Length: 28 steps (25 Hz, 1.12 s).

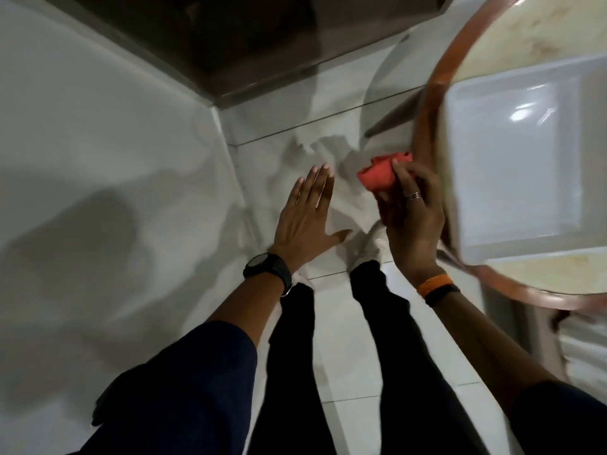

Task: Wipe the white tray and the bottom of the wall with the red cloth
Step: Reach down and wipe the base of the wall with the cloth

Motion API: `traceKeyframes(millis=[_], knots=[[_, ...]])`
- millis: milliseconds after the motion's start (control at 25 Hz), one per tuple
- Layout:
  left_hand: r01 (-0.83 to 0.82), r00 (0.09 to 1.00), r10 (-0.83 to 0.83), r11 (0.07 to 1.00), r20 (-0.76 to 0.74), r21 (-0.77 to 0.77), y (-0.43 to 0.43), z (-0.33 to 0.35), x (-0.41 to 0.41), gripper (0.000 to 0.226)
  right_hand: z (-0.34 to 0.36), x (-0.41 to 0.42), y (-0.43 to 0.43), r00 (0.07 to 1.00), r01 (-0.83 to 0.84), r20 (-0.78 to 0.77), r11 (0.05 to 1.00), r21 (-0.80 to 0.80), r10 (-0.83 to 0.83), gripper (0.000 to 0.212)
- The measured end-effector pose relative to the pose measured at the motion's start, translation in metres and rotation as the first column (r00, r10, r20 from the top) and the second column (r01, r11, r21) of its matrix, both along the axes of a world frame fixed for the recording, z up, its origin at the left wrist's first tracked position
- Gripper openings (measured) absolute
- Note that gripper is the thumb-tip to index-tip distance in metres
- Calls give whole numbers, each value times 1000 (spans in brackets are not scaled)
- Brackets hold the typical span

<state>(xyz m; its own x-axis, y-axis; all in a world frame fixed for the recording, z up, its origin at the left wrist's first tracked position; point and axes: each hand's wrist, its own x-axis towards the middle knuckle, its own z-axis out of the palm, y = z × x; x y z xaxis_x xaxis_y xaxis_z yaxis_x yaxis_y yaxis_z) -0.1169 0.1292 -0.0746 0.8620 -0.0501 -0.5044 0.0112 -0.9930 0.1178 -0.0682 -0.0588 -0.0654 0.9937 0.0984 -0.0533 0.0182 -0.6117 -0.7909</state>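
My right hand grips the bunched red cloth just left of the round table's rim, above the floor. The white tray rests on the round table at the right, apart from the cloth, and nothing lies in it. My left hand is held flat with fingers spread, holding nothing, over the floor near the wall. The glossy white wall fills the left side, and its bottom edge meets the floor just left of my left hand.
The round table has a reddish-brown rim and a pale marbled top; one table leg shows beneath it. A dark door or panel closes the far corner. My legs and white shoes stand on pale floor tiles.
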Motion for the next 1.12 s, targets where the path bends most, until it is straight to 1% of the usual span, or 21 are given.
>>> traceKeyframes(millis=[40,80,160,240,320,400,480,520,560,680,720,840,880,960,1000,1040,1080,1120], knots=[[7,997,-5,1000,-71,26,22,-17,-19,114,-24,-18,23,998,-32,-51,999,5,32,42],[20,989,-11,998,-147,60,41,-34,-35,113,-49,-34,42,989,-55,-134,998,-8,54,42],[44,965,-2,987,-264,154,82,-73,-63,112,-116,-64,84,939,-59,-341,998,-22,48,39],[67,934,19,971,-356,227,125,-119,-82,112,-193,-93,128,857,8,-515,1000,-10,-12,37],[154,889,-5,945,-457,288,166,-162,-90,113,-263,-112,172,761,138,-642,990,24,-90,37],[293,839,-48,878,-542,377,195,-196,-83,114,-320,-119,213,660,232,-744,970,69,-105,37],[396,801,-55,795,-596,460,212,-221,-66,116,-359,-111,251,556,306,-830,940,147,-51,39],[426,780,-44,767,-625,479,218,-235,-58,117,-379,-103,271,521,324,-854,928,185,-12,41],[444,764,-24,745,-645,498,223,-248,-50,116,-395,-93,290,512,317,-859,924,214,23,42],[475,740,-6,713,-672,516,236,-278,-27,111,-430,-61,340,535,226,-838,939,260,103,44],[478,743,-11,707,-669,520,240,-284,-20,109,-436,-51,357,526,193,-837,938,288,149,44],[497,744,-24,688,-668,528,247,-299,-6,106,-445,-29,401,415,123,-845,899,420,337,44],[503,738,-18,680,-675,533,248,-303,-3,107,-447,-22,411,413,109,-834,889,445,366,43],[521,718,0,664,-696,537,250,-307,1,108,-453,-16,419,430,38,-821,901,432,376,51],[527,709,8,658,-705,538,252,-307,1,108,-454,-22,416,441,-4,-823,918,396,358,51],[537,700,10,651,-714,536,252,-305,2,107,-454,-34,408,456,-34,-830,937,347,323,44],[547,693,9,646,-721,533,253,-303,2,106,-454,-51,400,464,-90,-834,952,292,300,32],[556,683,9,642,-730,528,254,-300,1,105,-455,-69,393,496,-157,-816,955,251,296,19]])
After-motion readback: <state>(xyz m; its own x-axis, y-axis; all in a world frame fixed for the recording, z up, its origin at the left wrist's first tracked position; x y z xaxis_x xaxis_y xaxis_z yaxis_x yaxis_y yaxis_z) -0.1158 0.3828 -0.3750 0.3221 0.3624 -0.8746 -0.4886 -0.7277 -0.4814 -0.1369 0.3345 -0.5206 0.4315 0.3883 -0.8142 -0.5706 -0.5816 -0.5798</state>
